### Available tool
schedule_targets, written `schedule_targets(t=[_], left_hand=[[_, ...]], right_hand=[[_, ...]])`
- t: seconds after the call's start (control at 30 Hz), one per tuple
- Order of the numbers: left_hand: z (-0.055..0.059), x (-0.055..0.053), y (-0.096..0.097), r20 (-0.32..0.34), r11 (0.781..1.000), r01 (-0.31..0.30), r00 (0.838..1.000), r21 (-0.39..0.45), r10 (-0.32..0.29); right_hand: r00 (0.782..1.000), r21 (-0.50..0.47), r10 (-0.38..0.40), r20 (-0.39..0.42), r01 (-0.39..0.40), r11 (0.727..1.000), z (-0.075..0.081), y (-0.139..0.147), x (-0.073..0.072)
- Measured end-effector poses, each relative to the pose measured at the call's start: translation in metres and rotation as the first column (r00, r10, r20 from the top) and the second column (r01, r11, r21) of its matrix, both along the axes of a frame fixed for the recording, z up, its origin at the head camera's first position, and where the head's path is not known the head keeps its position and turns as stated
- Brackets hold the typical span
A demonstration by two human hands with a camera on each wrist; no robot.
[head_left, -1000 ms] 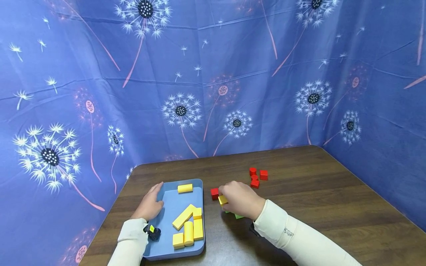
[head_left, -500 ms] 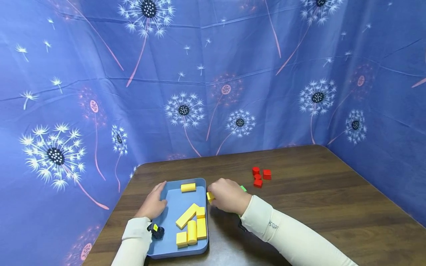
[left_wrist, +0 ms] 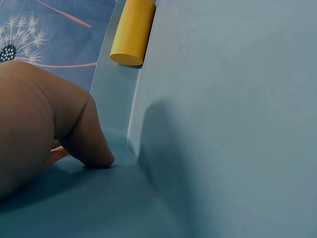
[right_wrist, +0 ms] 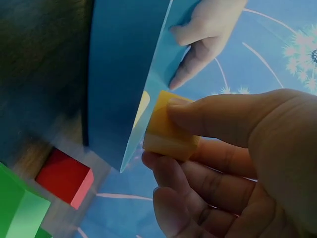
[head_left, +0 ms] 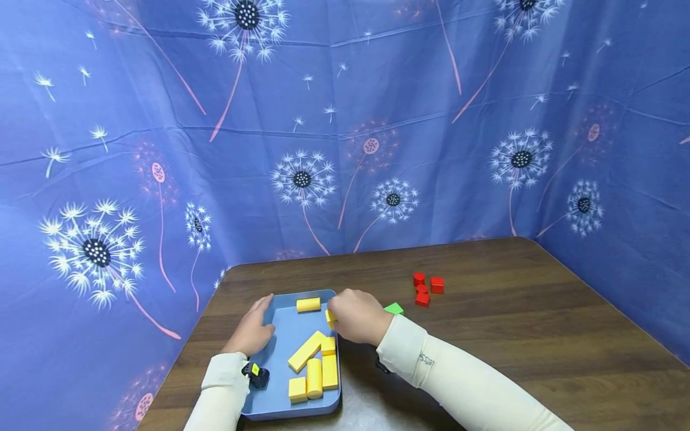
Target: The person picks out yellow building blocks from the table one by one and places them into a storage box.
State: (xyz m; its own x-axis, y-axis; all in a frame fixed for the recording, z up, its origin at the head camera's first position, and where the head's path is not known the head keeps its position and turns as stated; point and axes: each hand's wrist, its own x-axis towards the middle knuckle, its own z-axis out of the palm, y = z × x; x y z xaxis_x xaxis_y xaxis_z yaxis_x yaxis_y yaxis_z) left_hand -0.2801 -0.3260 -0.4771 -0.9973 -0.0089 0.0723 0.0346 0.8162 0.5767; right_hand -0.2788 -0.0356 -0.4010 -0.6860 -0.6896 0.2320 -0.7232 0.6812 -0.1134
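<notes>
My right hand [head_left: 358,317] pinches a small yellow block [right_wrist: 168,124] between thumb and fingers at the right rim of the blue tray [head_left: 284,323]. With thumb inside the wall and fingers outside, my left hand [head_left: 250,329] holds the tray's left side. A yellow cylinder [left_wrist: 132,32] lies along the tray's far wall. Toward its near right are a long yellow block [head_left: 306,351], an upright-looking yellow cylinder [head_left: 314,378], a yellow cube [head_left: 297,389] and other yellow blocks [head_left: 330,371].
Several red blocks [head_left: 422,299] lie on the wooden table [head_left: 512,311] at the back right. A green block [head_left: 394,309] shows behind my right hand. In the right wrist view, a red block [right_wrist: 64,176] sits beside the tray near a green one [right_wrist: 20,203].
My right hand has carried the yellow block leftward from beside the green blocks to the tray's right rim. The left hand stays on the tray. The head view shifts slightly.
</notes>
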Motion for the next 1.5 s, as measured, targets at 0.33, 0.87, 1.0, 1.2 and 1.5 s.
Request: schedule_targets(t=[0.33,0.87,1.0,1.2,1.5], left_hand=[[0.0,-0.001,0.0,-0.002,1.0,-0.001,1.0,-0.001,0.001],[0.001,0.001,0.003,0.019,1.0,-0.019,1.0,-0.011,0.019],[0.001,0.002,0.003,0.004,1.0,-0.011,1.0,-0.01,0.011],[0.001,0.001,0.003,0.004,1.0,-0.007,1.0,-0.014,0.007],[0.001,0.001,0.002,0.0,1.0,-0.005,1.0,-0.013,0.005]], right_hand=[[1.0,0.017,-0.021,-0.005,0.021,1.0,-0.006,-0.013,-0.005],[0.997,0.06,-0.044,-0.064,0.048,0.997,-0.016,-0.024,-0.002],[0.996,0.079,-0.066,-0.056,0.07,0.994,-0.019,-0.026,-0.003],[0.994,0.088,-0.086,-0.068,0.092,0.992,-0.025,-0.028,-0.008],[0.987,0.081,-0.116,-0.11,0.126,0.989,-0.029,-0.027,-0.015]])
